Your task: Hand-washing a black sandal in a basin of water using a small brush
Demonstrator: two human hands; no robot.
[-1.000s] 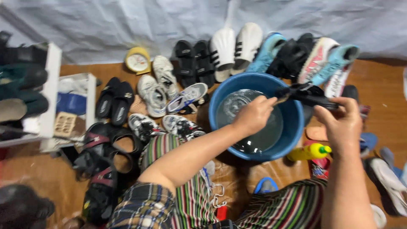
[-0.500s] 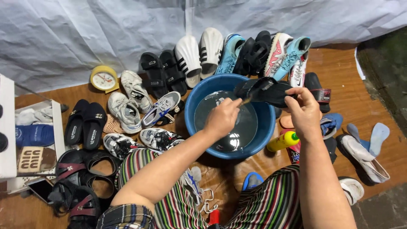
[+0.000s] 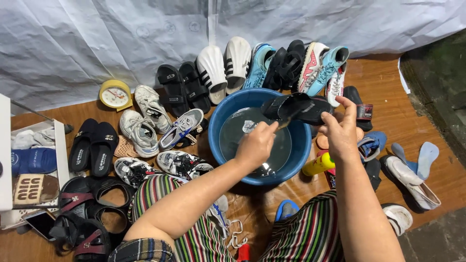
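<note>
A round blue basin [image 3: 221,155] holding water sits on the wooden floor in front of my knees. Over its far right rim my right hand [image 3: 340,133] holds a black sandal [image 3: 298,107] by its edge. My left hand [image 3: 256,144] is closed around a thin brush handle [image 3: 284,123] and hovers above the water, the brush tip touching the sandal. Striped trousers cover my legs at the bottom of the view.
Many shoes ring the basin: black sandals [image 3: 182,90], white slides [image 3: 223,65], blue and pink sports shoes [image 3: 323,65], grey sneakers [image 3: 143,123]. A yellow clock [image 3: 115,93] stands at the back left, a yellow bottle [image 3: 319,164] beside the basin, a white rack [image 3: 29,165] at left.
The view has swung left and downward, so the basin and shoes sit more central. Both hands stay over the basin with the sandal; the left hand has shifted slightly toward it.
</note>
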